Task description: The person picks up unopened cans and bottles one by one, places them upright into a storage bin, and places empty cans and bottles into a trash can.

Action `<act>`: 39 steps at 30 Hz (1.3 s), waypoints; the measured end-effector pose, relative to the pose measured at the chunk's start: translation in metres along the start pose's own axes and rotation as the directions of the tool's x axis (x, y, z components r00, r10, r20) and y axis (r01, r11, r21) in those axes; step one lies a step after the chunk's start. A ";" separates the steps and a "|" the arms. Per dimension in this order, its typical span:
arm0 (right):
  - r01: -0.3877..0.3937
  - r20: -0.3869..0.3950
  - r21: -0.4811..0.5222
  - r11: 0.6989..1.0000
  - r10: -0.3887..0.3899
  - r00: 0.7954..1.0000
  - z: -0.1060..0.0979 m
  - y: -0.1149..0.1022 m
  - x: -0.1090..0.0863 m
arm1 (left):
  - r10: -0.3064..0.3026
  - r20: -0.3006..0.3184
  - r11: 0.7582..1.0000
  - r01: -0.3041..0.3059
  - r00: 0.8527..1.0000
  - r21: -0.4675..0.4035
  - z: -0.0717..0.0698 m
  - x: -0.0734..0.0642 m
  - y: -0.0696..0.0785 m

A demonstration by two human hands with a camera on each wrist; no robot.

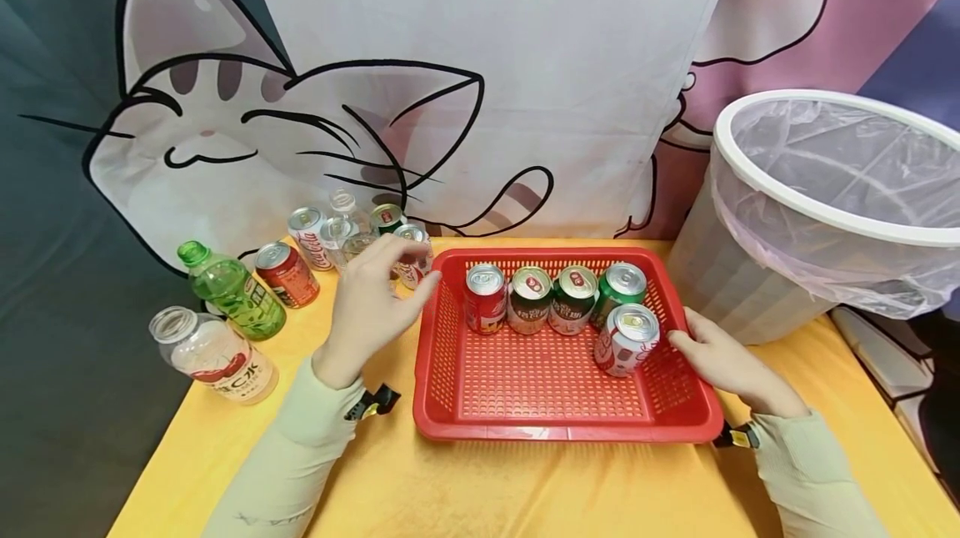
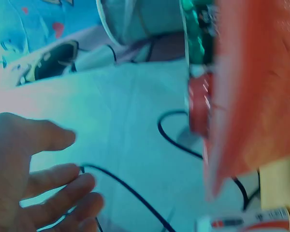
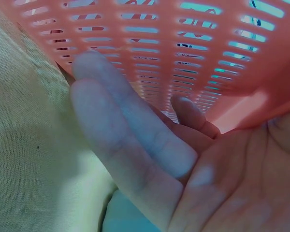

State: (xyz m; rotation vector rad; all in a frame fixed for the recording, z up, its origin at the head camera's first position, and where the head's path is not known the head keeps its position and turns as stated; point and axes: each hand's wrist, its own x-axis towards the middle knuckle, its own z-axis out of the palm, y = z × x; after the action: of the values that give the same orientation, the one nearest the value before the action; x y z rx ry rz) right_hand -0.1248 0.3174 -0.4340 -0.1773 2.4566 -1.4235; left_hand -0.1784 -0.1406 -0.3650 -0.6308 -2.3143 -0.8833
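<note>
A red plastic basket (image 1: 551,384) rests on the yellow cloth. A row of several drink cans stands along its far side, among them a red can (image 1: 486,299) and a green can (image 1: 621,292). A silver-and-red Coca-Cola can (image 1: 627,340) is nearer its right wall. My right hand (image 1: 731,363) holds the right rim, its thumb over the edge; in the right wrist view its fingers (image 3: 130,140) lie along the slotted outer wall. Left of the basket, my left hand (image 1: 375,304) hovers with loosely bent fingers and holds nothing, partly hiding a can (image 1: 412,258) behind it.
On the left are a clear labelled bottle (image 1: 217,354), a green bottle (image 1: 236,292), a brown-red can (image 1: 288,275), a Coca-Cola can (image 1: 311,238) and a clear bottle (image 1: 343,208). A lined white bin (image 1: 720,263) stands at right, against a cat-printed cloth (image 1: 570,87).
</note>
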 end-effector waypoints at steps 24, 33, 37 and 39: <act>0.004 -0.003 -0.013 1.000 -0.004 1.000 0.000 -0.003 -0.002 | -0.266 -0.323 0.961 0.277 0.908 -0.011 -0.021 -0.003 -0.075; -0.037 -0.120 -0.193 0.980 0.013 0.993 -0.001 -0.012 -0.013 | -0.390 -0.280 0.917 0.399 0.877 -0.025 -0.022 0.005 -0.089; -0.048 -0.176 -0.193 0.980 0.014 0.984 -0.004 -0.013 -0.026 | -0.417 -0.241 0.905 0.423 0.876 -0.029 -0.020 0.009 -0.093; -0.061 -0.189 -0.154 0.986 0.031 0.981 -0.008 -0.013 -0.034 | -0.424 -0.229 0.903 0.428 0.876 -0.034 -0.020 0.011 -0.094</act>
State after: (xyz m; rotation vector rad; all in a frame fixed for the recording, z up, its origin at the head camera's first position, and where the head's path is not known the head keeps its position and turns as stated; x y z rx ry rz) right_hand -0.0956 0.3262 -0.4122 -0.0202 2.7086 -1.2769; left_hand -0.2359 -0.2148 -0.3866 0.0075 -2.2749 -1.0665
